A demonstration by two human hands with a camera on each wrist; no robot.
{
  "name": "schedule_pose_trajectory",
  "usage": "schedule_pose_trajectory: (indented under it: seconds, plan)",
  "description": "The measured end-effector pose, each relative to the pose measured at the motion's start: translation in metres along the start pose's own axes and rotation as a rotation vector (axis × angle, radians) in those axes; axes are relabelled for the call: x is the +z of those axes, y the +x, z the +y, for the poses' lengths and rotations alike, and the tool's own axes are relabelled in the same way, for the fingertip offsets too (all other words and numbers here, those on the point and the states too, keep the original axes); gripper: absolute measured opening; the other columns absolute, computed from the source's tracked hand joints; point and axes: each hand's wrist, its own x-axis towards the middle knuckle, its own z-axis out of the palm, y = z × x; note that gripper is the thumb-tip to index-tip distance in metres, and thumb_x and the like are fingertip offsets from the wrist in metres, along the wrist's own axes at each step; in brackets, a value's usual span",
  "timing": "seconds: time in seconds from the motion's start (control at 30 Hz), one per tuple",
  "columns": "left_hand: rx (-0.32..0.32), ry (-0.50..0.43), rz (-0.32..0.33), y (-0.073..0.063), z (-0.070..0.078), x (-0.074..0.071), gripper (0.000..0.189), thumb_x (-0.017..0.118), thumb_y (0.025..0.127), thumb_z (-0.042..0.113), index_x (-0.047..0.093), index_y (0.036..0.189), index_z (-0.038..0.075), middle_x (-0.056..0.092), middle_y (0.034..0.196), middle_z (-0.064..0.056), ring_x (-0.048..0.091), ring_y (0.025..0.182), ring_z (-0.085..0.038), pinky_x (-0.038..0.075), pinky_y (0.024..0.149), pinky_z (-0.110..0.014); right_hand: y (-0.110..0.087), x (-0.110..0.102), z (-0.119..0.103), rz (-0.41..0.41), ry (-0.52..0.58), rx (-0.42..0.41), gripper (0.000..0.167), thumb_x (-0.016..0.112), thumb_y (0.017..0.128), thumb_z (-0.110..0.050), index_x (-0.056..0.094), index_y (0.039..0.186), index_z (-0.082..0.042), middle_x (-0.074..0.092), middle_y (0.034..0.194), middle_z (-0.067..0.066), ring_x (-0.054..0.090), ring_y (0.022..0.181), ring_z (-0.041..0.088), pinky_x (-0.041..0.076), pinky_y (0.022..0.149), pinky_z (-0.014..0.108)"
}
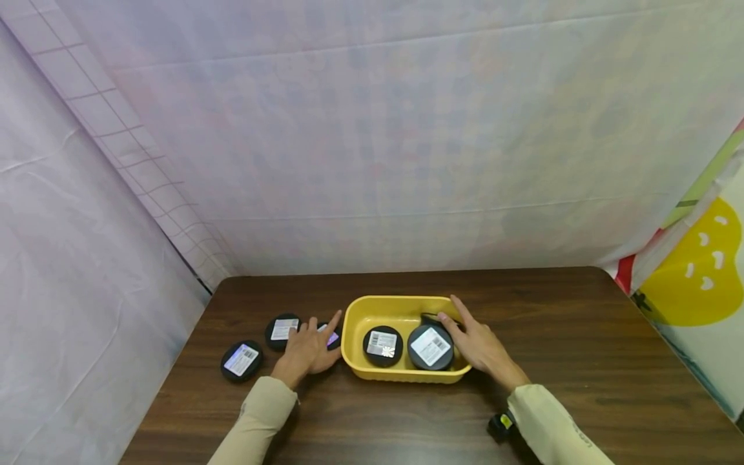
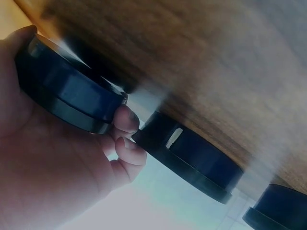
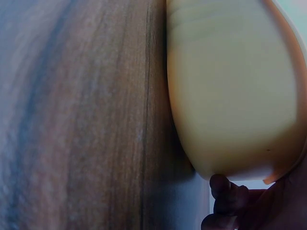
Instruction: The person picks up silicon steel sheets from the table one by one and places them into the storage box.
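My left hand (image 1: 306, 350) is left of a yellow plastic bin (image 1: 401, 375) and grips a round black tub with a white label (image 1: 332, 337). In the left wrist view the thumb and fingers span the sides of this black tub (image 2: 67, 88). My right hand (image 1: 481, 343) holds the bin's right end, thumb over the rim and fingers outside, partly hidden. Inside the bin lie a labelled black tub (image 1: 382, 346) at left and another labelled tub (image 1: 431, 347) at right. A dark item under the right thumb is mostly hidden.
Two more black tubs stand on the brown wooden table (image 1: 558, 323), one tub (image 1: 283, 331) beside my left fingers, another tub (image 1: 241, 361) farther left. A small black object with a yellow-green patch (image 1: 501, 426) is by the right sleeve. Pale cloth hangs behind the table.
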Motion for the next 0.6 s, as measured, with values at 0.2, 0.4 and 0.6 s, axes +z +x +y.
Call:
schedule_pose_trajectory:
  seconds: [0.2,0.4,0.6]
  plan:
    - [-0.001,-0.008,0.000,-0.0001,0.0000,-0.0001,0.080,0.049,0.092,0.067,0.021,0.159,0.033,0.045,0.142,-0.025,0.047,0.128,-0.041,0.029,0.109,-0.063,0.0003,0.0001,-0.0008,-0.010,0.001,0.005,0.083,0.024,0.096,-0.074,0.012,0.161,-0.024,0.041,0.149,0.029,0.046,0.125,0.057,0.039,0.096,0.068]
    - [-0.001,-0.002,0.002,0.0011,-0.0001,0.0006,0.080,0.049,0.092,0.067,0.021,0.159,0.033,0.045,0.141,-0.025,0.047,0.127,-0.041,0.030,0.108,-0.063,0.0005,0.0005,-0.0007,-0.008,0.005,0.007,0.084,0.024,0.096,-0.074,0.013,0.161,-0.022,0.041,0.149,0.029,0.046,0.126,0.057,0.039,0.097,0.068]
    - [0.002,-0.001,0.002,0.0018,0.0002,0.0000,0.080,0.050,0.092,0.067,0.022,0.159,0.033,0.046,0.140,-0.025,0.048,0.125,-0.041,0.031,0.107,-0.063,0.0003,0.0006,-0.0006,-0.006,0.011,0.003,0.084,0.024,0.096,-0.074,0.013,0.161,-0.022,0.042,0.148,0.029,0.047,0.125,0.056,0.039,0.097,0.067]
